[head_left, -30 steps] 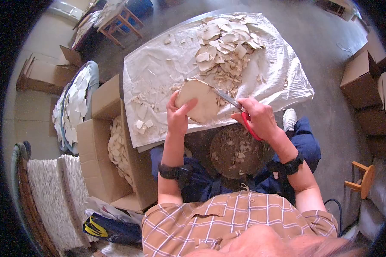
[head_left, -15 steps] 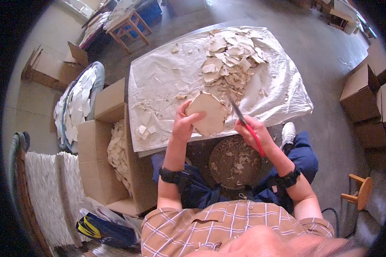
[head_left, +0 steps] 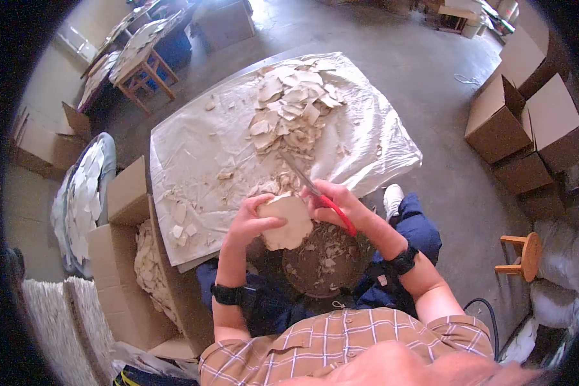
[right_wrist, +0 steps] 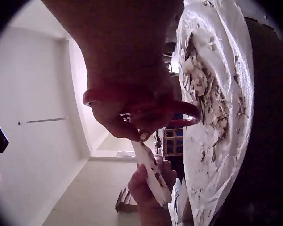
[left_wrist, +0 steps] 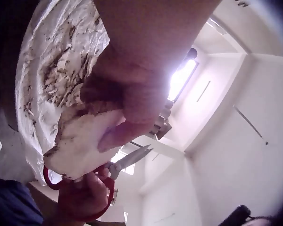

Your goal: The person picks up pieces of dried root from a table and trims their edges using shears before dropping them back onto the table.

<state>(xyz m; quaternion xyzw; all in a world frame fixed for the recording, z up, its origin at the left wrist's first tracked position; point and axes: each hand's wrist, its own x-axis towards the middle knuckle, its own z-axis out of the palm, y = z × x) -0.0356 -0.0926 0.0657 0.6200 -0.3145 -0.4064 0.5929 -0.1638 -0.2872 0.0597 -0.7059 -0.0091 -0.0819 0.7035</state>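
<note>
A pale flat piece with an uneven dark edge (head_left: 287,222) is gripped by the left hand (head_left: 246,222), thumb on its face and fingers behind. The right hand (head_left: 338,204) holds red-handled scissors (head_left: 333,207), their blades pointing up and away over the cloth. Its fingertips touch the piece's right edge. In the left wrist view the scissor blades (left_wrist: 131,160) stand beside the piece (left_wrist: 85,143), not on it. The right wrist view shows the piece (right_wrist: 152,175) nearly edge-on between both hands.
A white cloth (head_left: 199,138) bears a heap of broken pale pieces (head_left: 296,106). Below it stands a round stool top (head_left: 312,273) with scraps. An open carton (head_left: 125,283) of pieces is at left, stacked cartons (head_left: 495,122) and a small wooden stool (head_left: 529,256) at right.
The view has shifted. The left hand has lowered and turned the piece closer to the body; the right hand has come against its edge, with the scissor blades now swung away from it.
</note>
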